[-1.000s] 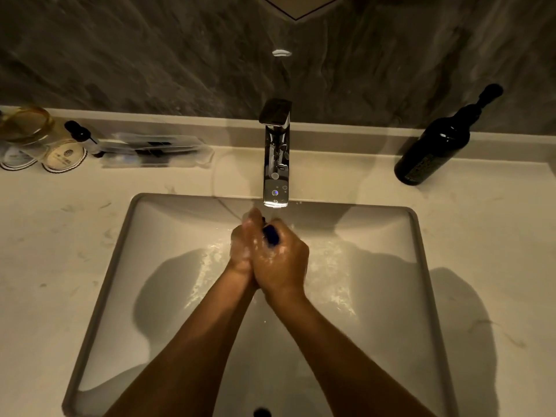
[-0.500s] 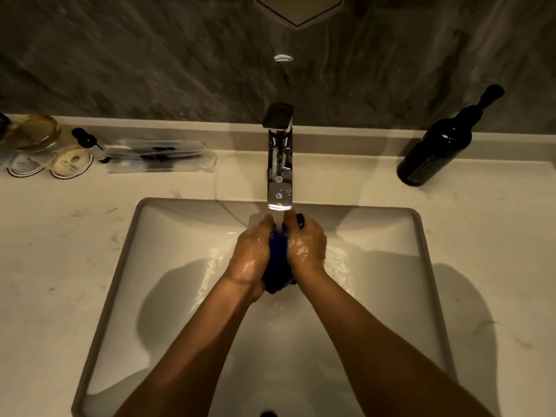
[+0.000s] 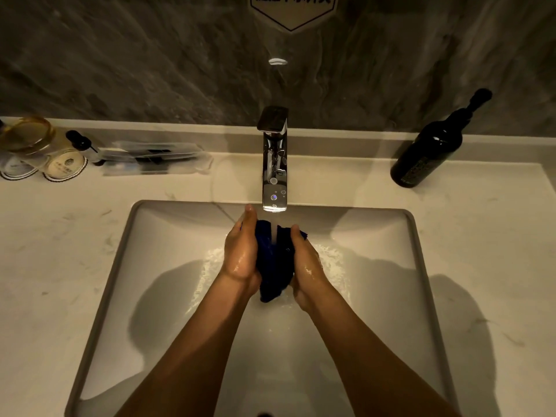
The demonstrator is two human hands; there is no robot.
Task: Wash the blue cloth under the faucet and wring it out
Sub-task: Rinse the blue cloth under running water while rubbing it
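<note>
The blue cloth (image 3: 275,263) is bunched up between my palms over the sink basin (image 3: 168,266). Water runs from the chrome faucet (image 3: 274,164) straight onto the top of the cloth. My left hand (image 3: 240,251) presses the cloth's left side, fingers pointing up toward the spout. My right hand (image 3: 304,260) presses its right side. A tail of the cloth hangs below my wrists. Both hands are wet.
A dark bottle (image 3: 430,149) stands on the counter at the back right. At the back left lie a clear packet with dark items (image 3: 153,158), a small dropper bottle (image 3: 82,144) and a glass on round coasters (image 3: 30,145). A marble wall rises behind the faucet.
My hands have opened apart from a tight clasp, so more of the blue cloth shows between them, directly under the stream. The view has shifted slightly.
</note>
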